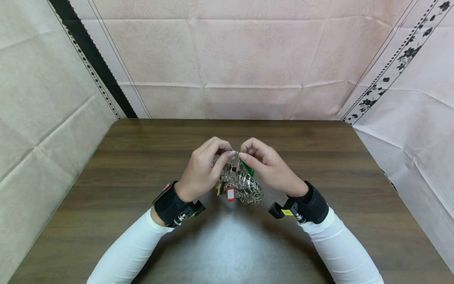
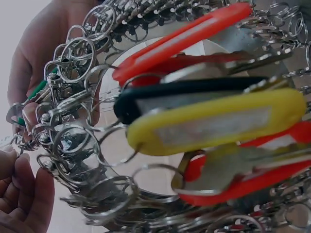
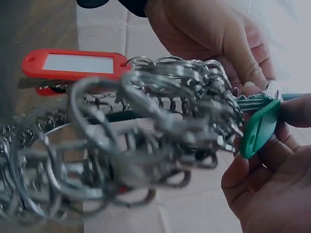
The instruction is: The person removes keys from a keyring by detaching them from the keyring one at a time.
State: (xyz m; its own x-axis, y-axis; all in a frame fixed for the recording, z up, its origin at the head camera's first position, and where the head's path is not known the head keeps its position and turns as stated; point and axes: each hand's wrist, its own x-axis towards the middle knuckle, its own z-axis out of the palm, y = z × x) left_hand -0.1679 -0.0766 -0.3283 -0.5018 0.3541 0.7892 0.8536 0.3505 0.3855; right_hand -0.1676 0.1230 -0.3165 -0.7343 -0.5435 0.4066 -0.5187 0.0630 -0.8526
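Two hands meet at the centre of the head view, raised just above a dark wood-grain counter point(image 1: 142, 165), working at a dense bundle of key rings point(image 1: 244, 185). The left hand point(image 1: 202, 171) has its fingers curled, thumb and forefinger pinching the top of the metal cluster. The right hand point(image 1: 271, 169) is likewise curled, its fingertips pinching a green key tag point(image 1: 247, 167) at the top right of the bundle. A red key tag point(image 1: 230, 194) with a white label hangs below the hands, near the counter.

In the right wrist view, the green key tag point(image 3: 260, 128) sits at centre right, held between thumb and fingers point(image 3: 252, 187), with a key blade point(image 3: 252, 101) running along its top; the left hand point(image 3: 214, 39) fills the upper frame, and a red key tag point(image 3: 73, 63) lies at upper left. In the left wrist view, a yellow key tag point(image 2: 214, 121), a black key tag point(image 2: 184, 94) and red tags crowd the right of the frame amid silver rings.

Pink and cream cloth point(image 1: 248, 59) backs the counter.
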